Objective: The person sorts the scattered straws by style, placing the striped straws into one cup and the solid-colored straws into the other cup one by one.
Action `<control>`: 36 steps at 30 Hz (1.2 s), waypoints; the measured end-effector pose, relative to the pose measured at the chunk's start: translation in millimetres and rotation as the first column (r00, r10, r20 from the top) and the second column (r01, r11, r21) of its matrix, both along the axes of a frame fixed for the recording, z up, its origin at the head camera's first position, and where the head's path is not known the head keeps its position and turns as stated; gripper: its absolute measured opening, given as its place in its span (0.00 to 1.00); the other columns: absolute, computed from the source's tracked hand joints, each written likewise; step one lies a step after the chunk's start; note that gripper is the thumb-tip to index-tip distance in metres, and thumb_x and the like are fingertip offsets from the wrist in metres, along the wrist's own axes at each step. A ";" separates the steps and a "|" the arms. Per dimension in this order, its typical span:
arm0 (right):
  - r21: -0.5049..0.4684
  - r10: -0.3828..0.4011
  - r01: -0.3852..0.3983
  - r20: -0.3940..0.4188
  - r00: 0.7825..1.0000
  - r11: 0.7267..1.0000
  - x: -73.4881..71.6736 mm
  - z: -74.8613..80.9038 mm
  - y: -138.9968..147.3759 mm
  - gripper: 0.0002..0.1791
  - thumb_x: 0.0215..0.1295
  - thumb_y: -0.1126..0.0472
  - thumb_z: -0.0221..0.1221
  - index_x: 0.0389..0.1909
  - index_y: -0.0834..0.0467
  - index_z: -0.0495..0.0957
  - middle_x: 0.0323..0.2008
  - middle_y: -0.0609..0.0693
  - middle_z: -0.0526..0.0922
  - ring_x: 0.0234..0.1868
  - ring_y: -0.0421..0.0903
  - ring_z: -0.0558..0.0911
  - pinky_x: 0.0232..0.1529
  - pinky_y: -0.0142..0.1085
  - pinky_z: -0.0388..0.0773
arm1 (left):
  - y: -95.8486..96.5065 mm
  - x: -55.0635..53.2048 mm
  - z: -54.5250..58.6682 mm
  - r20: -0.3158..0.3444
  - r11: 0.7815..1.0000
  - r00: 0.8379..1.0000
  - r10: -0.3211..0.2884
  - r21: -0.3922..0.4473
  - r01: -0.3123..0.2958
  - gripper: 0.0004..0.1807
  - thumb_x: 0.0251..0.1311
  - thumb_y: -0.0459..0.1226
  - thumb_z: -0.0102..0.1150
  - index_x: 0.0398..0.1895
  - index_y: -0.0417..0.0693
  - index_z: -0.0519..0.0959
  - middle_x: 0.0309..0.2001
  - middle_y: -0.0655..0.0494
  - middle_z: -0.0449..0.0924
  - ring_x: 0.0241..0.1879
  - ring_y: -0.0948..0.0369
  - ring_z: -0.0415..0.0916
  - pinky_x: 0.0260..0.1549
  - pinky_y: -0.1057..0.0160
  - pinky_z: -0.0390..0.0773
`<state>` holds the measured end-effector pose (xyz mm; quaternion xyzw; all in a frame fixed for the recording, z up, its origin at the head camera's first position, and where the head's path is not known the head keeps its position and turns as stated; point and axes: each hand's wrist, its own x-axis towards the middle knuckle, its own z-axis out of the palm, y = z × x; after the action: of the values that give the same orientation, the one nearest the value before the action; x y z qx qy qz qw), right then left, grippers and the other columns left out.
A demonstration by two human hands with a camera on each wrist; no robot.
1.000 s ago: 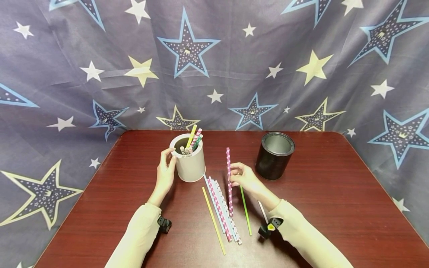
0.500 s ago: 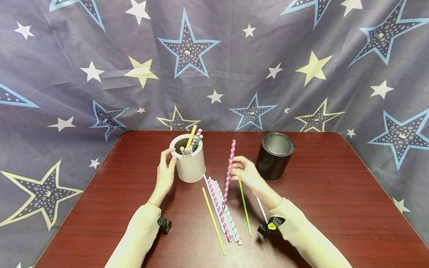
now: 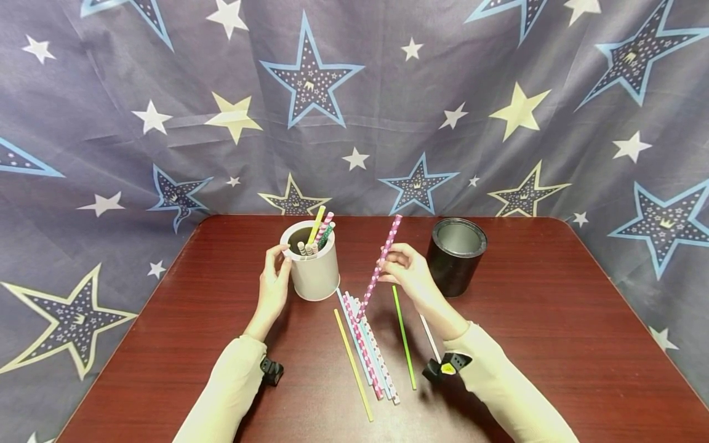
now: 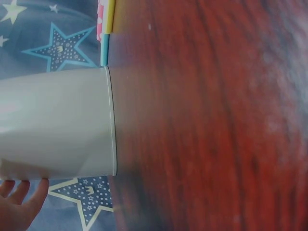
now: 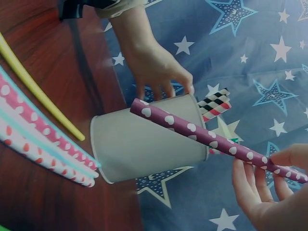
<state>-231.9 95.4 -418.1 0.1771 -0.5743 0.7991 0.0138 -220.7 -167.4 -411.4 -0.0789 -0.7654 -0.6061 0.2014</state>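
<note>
My left hand holds the left side of a pale grey canister, its fingers and thumb at the rim; in the left wrist view several fingertips touch its wall. Several paper straws stand in it, yellow, pink-striped, green and black-striped. My right hand pinches a purple straw with white hearts between thumb and fingers. This straw is tilted, upper end to the right, its lower end over the loose straws in the head view. In the right wrist view it crosses in front of the canister.
Pink-dotted, heart-patterned and pale blue straws lie bunched on the red-brown table. A yellow straw, a green straw and a white straw lie apart. A black canister stands right of my right hand. A starry curtain hangs behind.
My right hand has moved slightly up and away, and the purple straw has swung from nearly upright to leaning right, its lower end shifting left. The left hand has stayed at the grey canister.
</note>
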 end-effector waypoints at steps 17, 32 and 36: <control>-0.071 -0.071 0.059 -0.180 0.981 0.996 -40.3 -11.0 -5.1 0.15 0.54 0.68 0.59 0.44 0.64 0.71 0.34 0.57 0.78 0.34 0.50 0.80 0.34 0.45 0.77 | 0.0 1.8 2.0 0.021 1.000 1.000 0.008 -0.009 -0.008 0.16 0.62 0.30 0.42 0.52 0.34 0.63 0.54 0.37 0.68 0.53 0.51 0.65 0.45 0.75 0.64; -0.051 -0.194 0.191 -0.053 0.980 0.980 21.8 100.9 -32.7 0.10 0.53 0.80 0.51 0.34 0.65 0.69 0.31 0.46 0.77 0.30 0.38 0.78 0.39 0.42 0.76 | 0.7 1.3 2.9 0.025 1.000 0.999 0.021 -0.013 -0.021 0.16 0.62 0.30 0.43 0.52 0.34 0.64 0.53 0.38 0.69 0.48 0.65 0.66 0.45 0.74 0.65; -0.031 -0.206 0.204 -0.120 0.971 0.979 18.3 101.8 -36.6 0.09 0.53 0.79 0.52 0.36 0.68 0.69 0.32 0.45 0.78 0.32 0.38 0.78 0.39 0.42 0.76 | 0.1 0.4 2.4 0.021 1.000 1.000 0.017 -0.011 -0.017 0.16 0.62 0.29 0.43 0.52 0.34 0.63 0.53 0.38 0.69 0.50 0.58 0.66 0.45 0.73 0.65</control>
<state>-213.5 58.9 -316.3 0.1657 -0.5801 0.7864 0.1332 -220.3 -167.3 -409.1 -0.0671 -0.7713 -0.6011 0.1980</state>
